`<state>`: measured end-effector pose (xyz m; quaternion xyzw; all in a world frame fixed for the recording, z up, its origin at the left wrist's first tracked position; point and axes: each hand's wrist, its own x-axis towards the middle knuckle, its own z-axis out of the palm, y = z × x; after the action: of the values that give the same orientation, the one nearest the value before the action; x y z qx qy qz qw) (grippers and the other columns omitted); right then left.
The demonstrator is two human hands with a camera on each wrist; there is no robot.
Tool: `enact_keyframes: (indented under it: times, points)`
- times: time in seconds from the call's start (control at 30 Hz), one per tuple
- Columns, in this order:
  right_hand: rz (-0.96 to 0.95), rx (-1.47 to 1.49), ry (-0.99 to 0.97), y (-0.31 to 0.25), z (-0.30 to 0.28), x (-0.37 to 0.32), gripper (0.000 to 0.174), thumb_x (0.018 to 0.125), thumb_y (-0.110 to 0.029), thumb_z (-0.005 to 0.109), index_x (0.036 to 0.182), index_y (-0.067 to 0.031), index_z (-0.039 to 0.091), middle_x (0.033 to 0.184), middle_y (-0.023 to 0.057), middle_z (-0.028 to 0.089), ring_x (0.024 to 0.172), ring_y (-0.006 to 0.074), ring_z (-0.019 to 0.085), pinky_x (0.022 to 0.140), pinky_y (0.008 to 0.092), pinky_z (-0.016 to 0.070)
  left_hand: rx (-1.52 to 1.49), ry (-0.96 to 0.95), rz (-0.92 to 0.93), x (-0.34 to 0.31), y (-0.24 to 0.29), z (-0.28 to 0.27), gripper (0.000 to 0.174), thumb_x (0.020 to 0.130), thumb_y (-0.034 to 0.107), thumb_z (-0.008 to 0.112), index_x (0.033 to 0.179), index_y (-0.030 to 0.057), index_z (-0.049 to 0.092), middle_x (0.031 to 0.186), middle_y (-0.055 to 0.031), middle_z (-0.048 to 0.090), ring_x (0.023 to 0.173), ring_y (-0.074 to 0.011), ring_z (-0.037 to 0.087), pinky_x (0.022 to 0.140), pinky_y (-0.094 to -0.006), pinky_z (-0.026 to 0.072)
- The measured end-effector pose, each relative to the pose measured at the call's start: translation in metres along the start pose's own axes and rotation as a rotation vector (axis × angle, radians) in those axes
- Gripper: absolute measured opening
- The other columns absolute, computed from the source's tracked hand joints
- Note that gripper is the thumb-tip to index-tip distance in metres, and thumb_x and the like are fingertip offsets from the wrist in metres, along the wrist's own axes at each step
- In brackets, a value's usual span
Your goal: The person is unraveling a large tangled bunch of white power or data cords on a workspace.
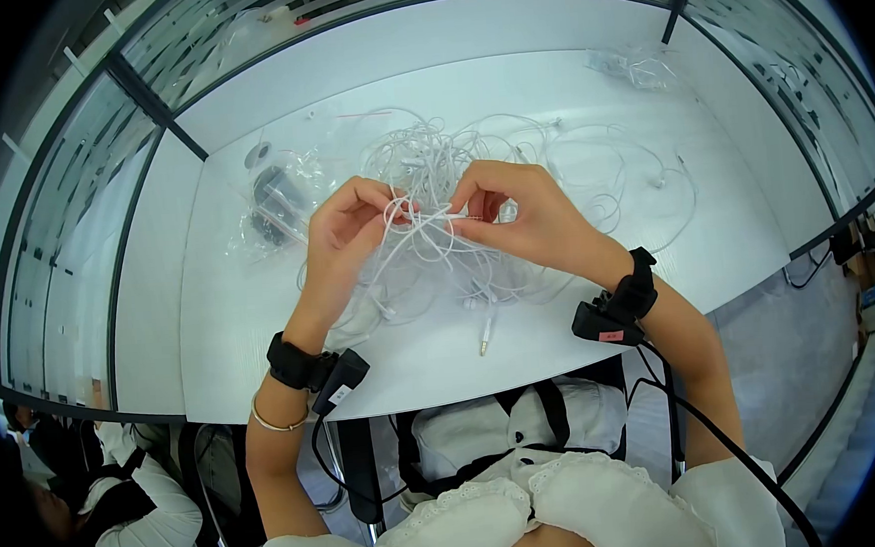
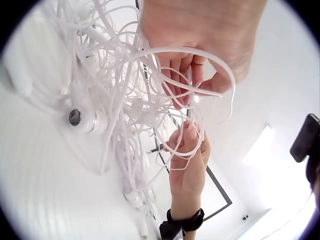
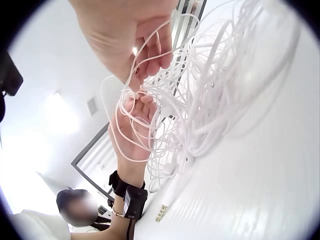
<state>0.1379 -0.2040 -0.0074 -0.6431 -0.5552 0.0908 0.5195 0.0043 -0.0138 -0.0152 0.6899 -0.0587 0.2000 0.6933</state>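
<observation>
A tangle of thin white cables (image 1: 431, 159) lies mid-table, with part of it raised between both hands. The left hand (image 1: 343, 241) pinches cable strands between thumb and fingers at the tangle's left side. Facing it, the right hand (image 1: 529, 213) pinches a strand with thumb and index finger, its other fingers curled. Loops hang around the fingertips in both wrist views. A metal-tipped plug (image 3: 162, 212) points toward the table's front edge, below the hands. In the left wrist view an earphone piece (image 2: 75, 117) with a dark round end lies beside the cables.
Clear plastic bags with a dark item (image 1: 278, 198) lie left of the tangle. Another clear bag (image 1: 635, 66) is at the back right. Loose cable loops (image 1: 677, 184) spread to the right. White partitions (image 1: 423, 39) border the table's back and sides. Another person (image 1: 136, 503) sits at lower left.
</observation>
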Motion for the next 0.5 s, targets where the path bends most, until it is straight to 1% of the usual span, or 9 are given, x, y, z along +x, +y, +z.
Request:
enact_keyframes:
  times: [0.03,0.07,0.17,0.27,0.37,0.5]
  points:
    - [0.004,-0.011,-0.001,-0.0003,0.0,0.0001,0.012,0.079,-0.012,0.071,0.084,-0.0069,0.062,0.066,0.0024,0.058,0.059,0.0132,0.055,0.057,0.0263,0.0451,0.02,0.009,0.017,-0.0005,0.0006,0.0028,0.005,0.088,0.001,0.057,0.093,0.0003,0.056,0.096,-0.0085,0.059,0.094,-0.018,0.061,0.089,-0.033,0.0461]
    - [0.008,-0.022,-0.003,-0.0008,-0.0003,0.0,0.012,0.078,-0.013,0.071,0.084,-0.007,0.062,0.066,0.0026,0.058,0.059,0.0136,0.055,0.056,0.0265,0.0451,0.074,0.018,0.034,0.0004,-0.0002,0.0038,0.014,0.082,-0.005,0.063,0.091,0.0018,0.056,0.093,-0.0073,0.058,0.095,-0.0167,0.061,0.089,-0.0322,0.0466]
    - [0.017,-0.04,-0.005,0.0003,0.0006,-0.0004,0.013,0.078,-0.014,0.072,0.083,-0.0072,0.062,0.065,0.0027,0.057,0.059,0.0141,0.055,0.056,0.027,0.0447,0.109,-0.002,0.073,0.0015,-0.0044,0.0003,0.018,0.079,-0.002,0.068,0.091,0.0029,0.056,0.092,-0.0068,0.06,0.094,-0.0157,0.062,0.087,-0.0308,0.047]
    - [0.036,-0.043,0.0,0.0001,0.001,-0.0005,0.013,0.078,-0.014,0.072,0.082,-0.0072,0.062,0.065,0.0027,0.057,0.059,0.0143,0.055,0.055,0.0275,0.0442,0.145,0.021,0.035,0.0009,-0.0022,0.0014,0.019,0.079,0.0,0.07,0.09,0.0044,0.055,0.092,-0.0074,0.064,0.092,-0.0141,0.061,0.084,-0.0285,0.0466]
    - [0.04,-0.042,0.0,0.0014,0.0017,-0.0005,0.013,0.078,-0.013,0.072,0.082,-0.0069,0.062,0.064,0.0027,0.057,0.058,0.0146,0.055,0.054,0.0279,0.0438,0.12,0.021,0.003,0.0004,-0.0001,0.003,0.02,0.079,0.0,0.071,0.087,0.0057,0.054,0.092,-0.0086,0.066,0.09,-0.0132,0.061,0.081,-0.0275,0.0459]
    - [0.055,-0.036,-0.007,0.0007,0.003,-0.0006,0.013,0.077,-0.013,0.072,0.082,-0.0065,0.062,0.065,0.003,0.057,0.058,0.0149,0.055,0.054,0.0283,0.0433,0.138,-0.007,0.03,0.0016,-0.0062,0.0009,0.021,0.079,0.001,0.071,0.087,0.0062,0.052,0.095,-0.0096,0.067,0.089,-0.0129,0.061,0.077,-0.0265,0.0453]
